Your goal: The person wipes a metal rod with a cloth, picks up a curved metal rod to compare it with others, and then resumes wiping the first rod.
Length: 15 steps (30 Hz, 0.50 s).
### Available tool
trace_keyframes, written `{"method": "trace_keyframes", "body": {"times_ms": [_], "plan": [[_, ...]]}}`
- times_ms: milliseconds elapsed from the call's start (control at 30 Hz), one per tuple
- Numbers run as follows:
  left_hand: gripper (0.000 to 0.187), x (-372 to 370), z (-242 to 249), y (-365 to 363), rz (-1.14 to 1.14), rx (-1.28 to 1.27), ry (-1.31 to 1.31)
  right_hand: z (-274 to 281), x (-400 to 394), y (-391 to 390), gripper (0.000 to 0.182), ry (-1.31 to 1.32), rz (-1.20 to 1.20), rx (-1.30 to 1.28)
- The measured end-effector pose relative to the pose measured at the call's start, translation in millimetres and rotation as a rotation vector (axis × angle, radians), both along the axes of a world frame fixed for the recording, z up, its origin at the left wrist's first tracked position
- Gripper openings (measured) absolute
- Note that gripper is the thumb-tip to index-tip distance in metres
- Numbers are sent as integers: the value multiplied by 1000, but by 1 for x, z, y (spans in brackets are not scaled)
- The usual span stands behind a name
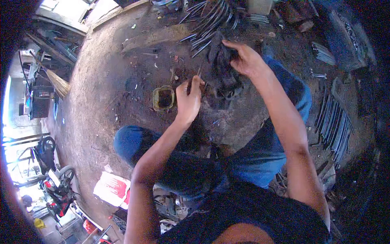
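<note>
My left hand (189, 99) is closed in a pinch on a thin metal rod (199, 70), whose tip points up past my fingers. Right of it, my right hand (248, 62) has its thumb and a finger around the edge of a dark, dirty cloth (221, 57); its other fingers are hidden. The cloth hangs in folds toward the ground. Just left of my left hand stands a small square plastic tub (163, 98) with dark contents. A bundle of long metal rods (215, 18) lies beyond the cloth.
Rows of metal rods (335, 124) lie at the right, with a shorter bundle (323, 53) farther up. A red and white sack (112, 188) is on the floor at lower left. A broom (59, 83) and a motorcycle (59, 187) stand at the left. My bent legs (260, 160) frame the workspace.
</note>
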<state>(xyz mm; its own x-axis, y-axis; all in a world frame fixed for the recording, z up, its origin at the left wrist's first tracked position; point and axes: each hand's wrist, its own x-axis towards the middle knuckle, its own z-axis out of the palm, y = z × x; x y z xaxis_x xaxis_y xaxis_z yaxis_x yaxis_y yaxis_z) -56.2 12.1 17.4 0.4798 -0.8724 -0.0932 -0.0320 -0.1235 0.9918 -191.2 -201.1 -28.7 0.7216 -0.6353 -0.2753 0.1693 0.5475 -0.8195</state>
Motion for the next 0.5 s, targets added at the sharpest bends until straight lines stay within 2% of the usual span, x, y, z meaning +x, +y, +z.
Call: {"method": "trace_keyframes", "body": {"times_ms": [33, 100, 167, 200, 233, 400, 500], "plan": [[28, -1, -4, -1, 10, -15, -19, 3, 3, 3, 25, 21, 4, -78], [27, -2, 3, 2, 22, 35, 19, 80, 10, 59, 24, 106, -372, 20], [28, 0, 3, 2, -7, 74, -53, 55, 22, 76, 21, 237, -336, -607], [28, -3, 5, 1, 1, 70, -47, 33, 30, 84, 23, 347, -325, -792], [30, -8, 8, 1, 55, 31, -98, 44, 31, 99, 20, 364, -289, -975], [34, -6, -4, 3, 153, -36, -245, 39, 41, 118, 22, 386, -335, -841], [33, -7, -1, 3, 53, 75, -224, 39, 38, 115, 23, 451, -261, -782]]}}
